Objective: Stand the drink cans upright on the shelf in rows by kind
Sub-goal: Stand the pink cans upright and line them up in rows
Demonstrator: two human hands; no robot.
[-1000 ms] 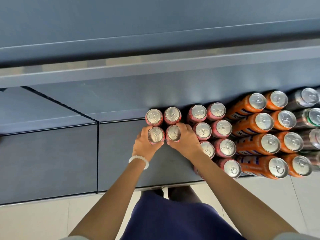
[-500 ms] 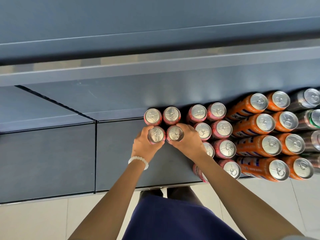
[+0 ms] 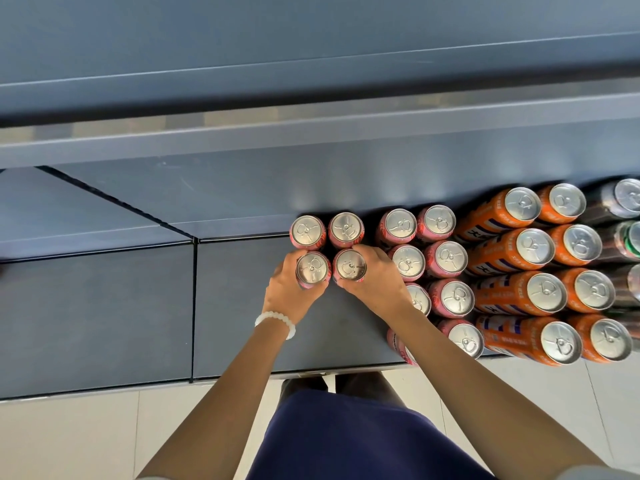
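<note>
On the dark grey shelf [image 3: 242,306] stand upright pink cans. My left hand [image 3: 287,292] wraps a pink can [image 3: 312,267], and my right hand [image 3: 375,284] wraps another pink can [image 3: 350,265] beside it. Both stand just in front of two pink cans [image 3: 306,231] at the back wall. More pink cans [image 3: 446,258] fill two rows to the right; my right forearm hides part of the nearer ones. Orange cans [image 3: 535,247] follow in two rows, then dark cans [image 3: 627,197] at the right edge.
An upper shelf edge [image 3: 311,133] overhangs the back. A seam [image 3: 194,306] divides the shelf into panels, with bare shelf to the left. The shelf's front lip [image 3: 277,374] meets the pale tiled floor [image 3: 69,438]. A white bead bracelet [image 3: 275,322] circles my left wrist.
Both hands with their two pink cans have stayed almost still behind the back pair; the view has shifted only slightly.
</note>
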